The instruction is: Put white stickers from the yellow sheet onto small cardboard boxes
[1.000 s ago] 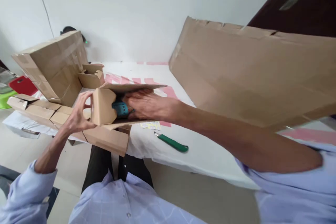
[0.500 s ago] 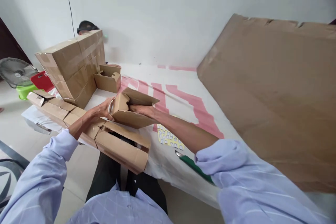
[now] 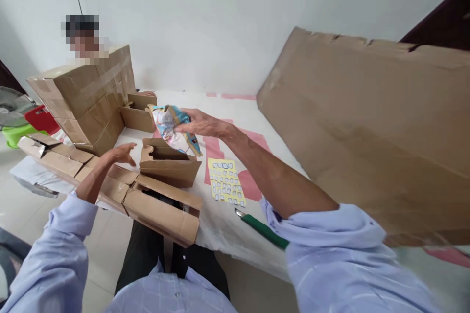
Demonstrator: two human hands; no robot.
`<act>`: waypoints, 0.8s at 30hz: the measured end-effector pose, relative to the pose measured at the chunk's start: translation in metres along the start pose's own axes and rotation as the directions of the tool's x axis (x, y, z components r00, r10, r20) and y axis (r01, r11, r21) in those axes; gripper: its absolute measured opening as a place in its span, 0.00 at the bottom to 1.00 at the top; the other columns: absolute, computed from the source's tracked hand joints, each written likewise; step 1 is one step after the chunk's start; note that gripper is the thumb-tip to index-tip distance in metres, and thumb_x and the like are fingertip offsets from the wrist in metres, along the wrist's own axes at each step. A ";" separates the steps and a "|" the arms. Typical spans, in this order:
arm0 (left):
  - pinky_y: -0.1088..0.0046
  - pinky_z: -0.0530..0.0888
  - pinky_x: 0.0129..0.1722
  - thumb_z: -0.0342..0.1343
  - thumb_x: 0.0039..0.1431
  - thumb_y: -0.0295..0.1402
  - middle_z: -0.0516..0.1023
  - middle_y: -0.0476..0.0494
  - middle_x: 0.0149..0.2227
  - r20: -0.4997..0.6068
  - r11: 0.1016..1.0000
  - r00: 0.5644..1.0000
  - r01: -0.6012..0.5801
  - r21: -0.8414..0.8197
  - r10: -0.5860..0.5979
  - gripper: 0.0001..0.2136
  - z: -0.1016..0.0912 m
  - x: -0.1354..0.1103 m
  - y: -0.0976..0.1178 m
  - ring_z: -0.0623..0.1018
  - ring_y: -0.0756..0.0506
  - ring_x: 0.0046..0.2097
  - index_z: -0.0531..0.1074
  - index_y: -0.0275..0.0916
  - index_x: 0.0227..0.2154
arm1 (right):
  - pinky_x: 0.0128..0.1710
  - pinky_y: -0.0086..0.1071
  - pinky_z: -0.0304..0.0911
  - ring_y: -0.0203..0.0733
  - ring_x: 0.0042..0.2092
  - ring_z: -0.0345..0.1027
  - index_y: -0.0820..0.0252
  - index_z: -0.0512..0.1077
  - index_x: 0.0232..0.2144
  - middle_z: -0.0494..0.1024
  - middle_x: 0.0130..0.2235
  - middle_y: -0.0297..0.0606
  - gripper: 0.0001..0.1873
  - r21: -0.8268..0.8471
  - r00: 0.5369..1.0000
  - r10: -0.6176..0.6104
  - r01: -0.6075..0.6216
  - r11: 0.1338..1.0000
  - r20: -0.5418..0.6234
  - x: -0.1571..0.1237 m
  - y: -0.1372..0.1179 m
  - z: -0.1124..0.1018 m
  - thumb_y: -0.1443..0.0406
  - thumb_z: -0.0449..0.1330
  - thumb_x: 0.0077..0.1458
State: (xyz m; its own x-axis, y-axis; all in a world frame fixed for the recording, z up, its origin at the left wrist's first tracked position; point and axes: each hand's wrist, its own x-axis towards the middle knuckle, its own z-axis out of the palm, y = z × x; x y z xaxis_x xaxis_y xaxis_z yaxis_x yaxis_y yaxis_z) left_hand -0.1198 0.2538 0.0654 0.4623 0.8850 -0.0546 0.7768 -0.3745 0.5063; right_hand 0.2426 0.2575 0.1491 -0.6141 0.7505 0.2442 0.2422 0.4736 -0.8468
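In my right hand is a crinkled blue and white snack bag, held above an open cardboard box on the table. My left hand hovers left of that box, fingers apart and nothing in them. Along the table's near edge lies a long row of joined cardboard boxes, with a dark gap in its top. A yellow sheet of small white stickers rests right of the open box. Nearer me lies a green-handled utility knife.
A taped stack of cardboard boxes stands at left, a person behind it. Beside the stack is another open box. A big cardboard panel leans at right. A fan and green stool are far left.
My right hand has come up out of the open box with the snack bag. My left hand has let go of the box and moved left. The person's head has risen above the stack.
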 end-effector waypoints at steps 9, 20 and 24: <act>0.69 0.84 0.35 0.83 0.41 0.44 0.85 0.43 0.38 -0.344 0.578 0.935 -0.327 -0.747 0.084 0.28 -0.053 0.022 0.118 0.86 0.42 0.37 0.82 0.39 0.44 | 0.38 0.35 0.77 0.45 0.39 0.77 0.58 0.81 0.45 0.84 0.39 0.40 0.20 0.272 0.993 0.022 -0.052 0.961 0.115 0.015 -0.032 0.006 0.56 0.76 0.54; 0.73 0.80 0.24 0.76 0.57 0.43 0.85 0.43 0.32 -0.366 0.370 0.854 -0.226 -0.901 -0.370 0.17 -0.042 0.024 0.104 0.84 0.44 0.29 0.78 0.36 0.37 | 0.29 0.32 0.75 0.38 0.29 0.75 0.57 0.75 0.37 0.81 0.31 0.31 0.33 0.598 0.892 0.205 0.086 0.797 -0.402 0.021 0.022 0.043 0.50 0.86 0.37; 0.74 0.77 0.22 0.79 0.54 0.36 0.85 0.39 0.31 -0.198 0.354 0.881 -0.037 -0.935 -0.431 0.16 -0.032 0.026 0.080 0.85 0.43 0.27 0.78 0.33 0.34 | 0.27 0.30 0.71 0.36 0.26 0.73 0.57 0.73 0.32 0.77 0.25 0.29 0.26 0.661 0.847 0.378 -0.043 0.749 -0.374 0.034 0.041 0.051 0.55 0.84 0.44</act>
State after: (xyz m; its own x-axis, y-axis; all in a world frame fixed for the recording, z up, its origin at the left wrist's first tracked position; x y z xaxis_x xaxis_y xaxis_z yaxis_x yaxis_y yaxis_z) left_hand -0.0591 0.2560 0.1323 -0.0119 0.9953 -0.0961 -0.1417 0.0934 0.9855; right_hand 0.1934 0.2786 0.0986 -0.1473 0.9871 0.0635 -0.2886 0.0186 -0.9573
